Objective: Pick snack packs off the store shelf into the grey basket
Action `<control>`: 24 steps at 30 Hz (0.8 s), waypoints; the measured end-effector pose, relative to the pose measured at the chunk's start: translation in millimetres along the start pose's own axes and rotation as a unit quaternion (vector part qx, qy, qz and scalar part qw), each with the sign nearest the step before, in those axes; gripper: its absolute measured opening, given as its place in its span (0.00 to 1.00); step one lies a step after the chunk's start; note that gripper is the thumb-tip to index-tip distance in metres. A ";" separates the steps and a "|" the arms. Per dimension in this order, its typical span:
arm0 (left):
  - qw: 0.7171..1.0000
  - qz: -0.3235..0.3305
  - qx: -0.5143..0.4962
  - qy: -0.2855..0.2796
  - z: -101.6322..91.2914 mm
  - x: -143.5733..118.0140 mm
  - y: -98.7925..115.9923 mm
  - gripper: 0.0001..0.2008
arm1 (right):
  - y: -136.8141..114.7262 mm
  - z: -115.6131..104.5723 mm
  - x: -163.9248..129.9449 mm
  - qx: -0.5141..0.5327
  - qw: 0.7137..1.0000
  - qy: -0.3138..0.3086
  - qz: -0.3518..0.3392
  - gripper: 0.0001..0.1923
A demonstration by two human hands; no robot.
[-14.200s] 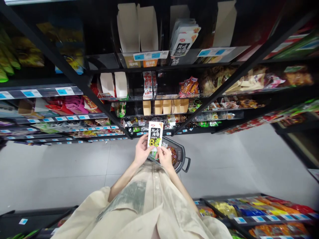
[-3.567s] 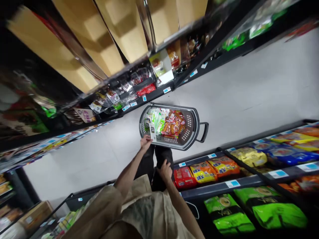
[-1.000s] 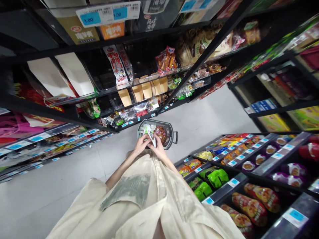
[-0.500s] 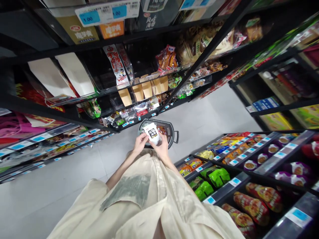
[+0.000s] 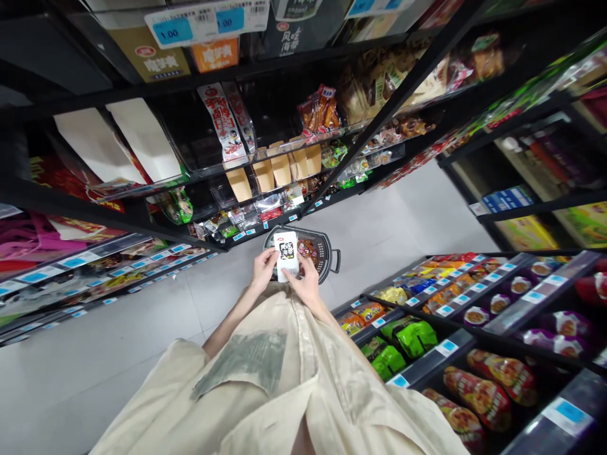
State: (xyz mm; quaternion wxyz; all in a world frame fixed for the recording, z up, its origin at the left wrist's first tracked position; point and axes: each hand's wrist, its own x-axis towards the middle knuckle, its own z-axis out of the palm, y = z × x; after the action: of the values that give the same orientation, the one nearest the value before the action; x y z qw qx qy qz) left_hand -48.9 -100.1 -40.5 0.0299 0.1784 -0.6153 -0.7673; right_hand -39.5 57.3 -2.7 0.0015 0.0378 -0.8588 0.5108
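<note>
Between my two hands is a small white snack packet (image 5: 286, 253) with black lettering, its printed face turned up toward me. My left hand (image 5: 263, 268) pinches its left edge, fingers closed. On the lower right side, my right hand (image 5: 307, 278) grips the packet with thumb and fingers. Directly beneath is a dark grey shopping basket (image 5: 324, 253) with a handle at its right. Reddish-brown packaged food (image 5: 307, 250) lies in the basket, partly hidden by the packet and my hands.
Black shelving (image 5: 279, 151) with snack packets and tan cardboard boxes (image 5: 263, 174) stands ahead. Tiered racks at the right hold green packs (image 5: 408, 335) and red cylindrical packs (image 5: 502, 376). Grey tiled floor (image 5: 379, 218) runs between them.
The packet has turned from a tilt to nearly upright in view and shifted slightly left. My left fingers now hold its left edge, and my right hand has adjusted its grip.
</note>
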 end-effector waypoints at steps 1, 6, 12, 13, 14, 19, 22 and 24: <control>1.000 0.002 0.002 0.000 0.5 0.3 0.6 0.23 | -0.5 -0.4 0.1 -0.003 1.000 -0.002 0.002 0.35; 1.000 0.010 0.012 -0.006 2.0 1.5 2.9 0.23 | -3.0 -1.4 -0.1 -0.001 1.000 -0.006 0.011 0.36; 1.000 0.002 0.020 -0.005 5.2 3.0 8.6 0.22 | -3.5 0.1 -3.3 0.013 1.000 -0.020 0.006 0.37; 1.000 -0.001 0.019 -0.008 6.0 3.5 10.5 0.22 | -3.5 0.5 -3.8 0.015 1.000 -0.023 0.005 0.37; 1.000 -0.001 0.018 -0.013 6.8 4.2 12.5 0.22 | -3.6 0.8 -4.1 0.017 1.000 -0.025 0.003 0.37; 0.999 0.011 0.019 -0.028 10.2 7.5 22.5 0.21 | -5.0 0.8 -3.8 0.031 0.999 -0.027 0.013 0.38; 0.998 0.022 0.048 -0.039 13.5 6.5 26.4 0.19 | -5.7 1.7 -3.4 0.076 0.995 -0.048 0.048 0.37; 0.994 0.035 0.071 -0.078 17.2 3.9 27.8 0.18 | -4.4 4.1 -3.0 0.148 0.983 -0.069 0.085 0.33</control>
State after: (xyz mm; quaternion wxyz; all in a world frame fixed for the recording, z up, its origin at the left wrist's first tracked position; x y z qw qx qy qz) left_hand -62.7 -91.8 -11.8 -0.0044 0.0978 -0.6745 -0.7317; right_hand -36.1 51.8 -1.0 -0.1071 -0.0008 -0.7720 0.6266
